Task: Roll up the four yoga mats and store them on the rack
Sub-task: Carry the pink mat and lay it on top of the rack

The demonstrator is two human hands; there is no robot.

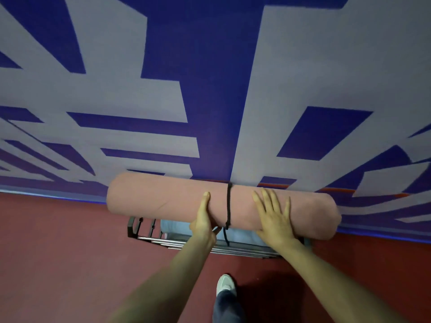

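Note:
A rolled pink yoga mat (163,197), tied with a black cord (228,206), lies crosswise over the black metal rack (144,231) against the wall. My left hand (204,220) grips the roll from below, thumb up on its front, just left of the cord. My right hand (274,215) presses flat on the roll's right half, fingers spread. A rolled light-blue mat (238,234) lies on the rack beneath the pink one, mostly hidden.
A wall (210,89) painted with blue and grey blocks rises right behind the rack. The floor (70,252) is dark red carpet. My white shoe (225,284) and trouser leg stand just in front of the rack.

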